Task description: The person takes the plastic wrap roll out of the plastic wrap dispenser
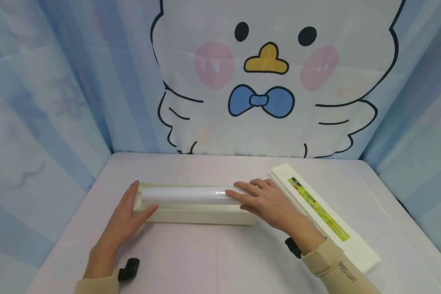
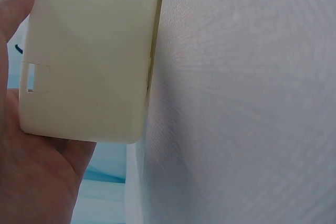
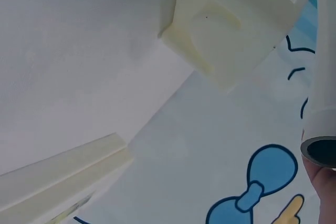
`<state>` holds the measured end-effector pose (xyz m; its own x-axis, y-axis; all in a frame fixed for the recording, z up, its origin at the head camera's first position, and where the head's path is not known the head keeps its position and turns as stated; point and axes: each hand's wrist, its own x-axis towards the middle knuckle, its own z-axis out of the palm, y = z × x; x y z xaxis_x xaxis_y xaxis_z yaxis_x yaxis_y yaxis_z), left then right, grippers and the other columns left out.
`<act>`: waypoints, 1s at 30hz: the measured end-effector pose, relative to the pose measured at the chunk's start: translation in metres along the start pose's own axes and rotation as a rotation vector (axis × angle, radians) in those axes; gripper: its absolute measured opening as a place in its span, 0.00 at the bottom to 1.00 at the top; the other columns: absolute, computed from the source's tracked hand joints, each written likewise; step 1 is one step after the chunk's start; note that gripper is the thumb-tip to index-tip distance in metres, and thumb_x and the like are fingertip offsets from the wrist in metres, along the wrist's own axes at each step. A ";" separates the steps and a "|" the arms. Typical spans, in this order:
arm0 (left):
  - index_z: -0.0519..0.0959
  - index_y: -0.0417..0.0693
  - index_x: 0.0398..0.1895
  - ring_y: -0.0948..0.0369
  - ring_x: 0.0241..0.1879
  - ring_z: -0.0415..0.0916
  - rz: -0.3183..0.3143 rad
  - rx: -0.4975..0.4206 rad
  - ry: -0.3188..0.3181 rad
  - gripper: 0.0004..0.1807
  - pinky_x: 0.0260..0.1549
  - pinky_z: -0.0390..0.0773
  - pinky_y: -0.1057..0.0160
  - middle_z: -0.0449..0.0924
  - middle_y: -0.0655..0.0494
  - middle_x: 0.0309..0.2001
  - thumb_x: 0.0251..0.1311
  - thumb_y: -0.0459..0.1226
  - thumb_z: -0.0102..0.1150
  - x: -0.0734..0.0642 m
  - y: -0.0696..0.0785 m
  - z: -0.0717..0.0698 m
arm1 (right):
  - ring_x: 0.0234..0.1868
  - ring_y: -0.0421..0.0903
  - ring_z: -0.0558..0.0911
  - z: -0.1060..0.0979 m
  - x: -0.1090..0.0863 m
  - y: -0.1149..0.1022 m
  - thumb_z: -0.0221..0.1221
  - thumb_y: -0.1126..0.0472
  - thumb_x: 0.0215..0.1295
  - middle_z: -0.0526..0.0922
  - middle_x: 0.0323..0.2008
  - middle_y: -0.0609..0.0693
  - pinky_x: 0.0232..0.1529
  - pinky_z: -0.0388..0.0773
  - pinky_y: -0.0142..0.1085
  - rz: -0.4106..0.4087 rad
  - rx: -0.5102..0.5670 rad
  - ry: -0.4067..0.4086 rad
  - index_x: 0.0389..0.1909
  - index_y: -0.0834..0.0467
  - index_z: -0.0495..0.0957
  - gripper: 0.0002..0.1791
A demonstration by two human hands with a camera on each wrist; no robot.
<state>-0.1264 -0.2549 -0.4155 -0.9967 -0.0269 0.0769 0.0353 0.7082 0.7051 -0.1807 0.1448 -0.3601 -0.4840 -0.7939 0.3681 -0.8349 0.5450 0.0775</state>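
Note:
A roll of cling film (image 1: 191,195), white and glossy, lies along the long cream box (image 1: 202,216) in the head view. My left hand (image 1: 123,216) grips the box's left end, thumb at the front and fingers behind. In the left wrist view the box's end wall (image 2: 89,56) rests against that palm. My right hand (image 1: 266,202) holds the roll near its right end, fingers over the top and thumb in front. The right wrist view shows the roll's hollow end (image 3: 321,150) apart from the box (image 3: 226,40), with part of the hand behind it.
The box's long lid (image 1: 323,220), cream with a yellow-green label, lies slanted on the white table (image 1: 191,261) under and beside my right forearm. A curtain (image 1: 257,134) with a cartoon bird stands behind the table, and blue patterned curtains hang at both sides.

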 end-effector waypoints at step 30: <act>0.38 0.39 0.81 0.36 0.76 0.40 -0.033 0.011 -0.019 0.57 0.69 0.48 0.32 0.39 0.35 0.79 0.66 0.57 0.61 0.000 0.000 0.000 | 0.53 0.58 0.79 -0.013 -0.035 0.023 0.38 0.39 0.80 0.79 0.62 0.52 0.43 0.76 0.54 0.072 -0.023 0.192 0.70 0.42 0.72 0.27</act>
<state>-0.1264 -0.2544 -0.4156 -0.9985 -0.0368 0.0406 0.0021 0.7149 0.6993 -0.1795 0.1880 -0.3595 -0.4814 -0.6882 0.5428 -0.7930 0.6058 0.0649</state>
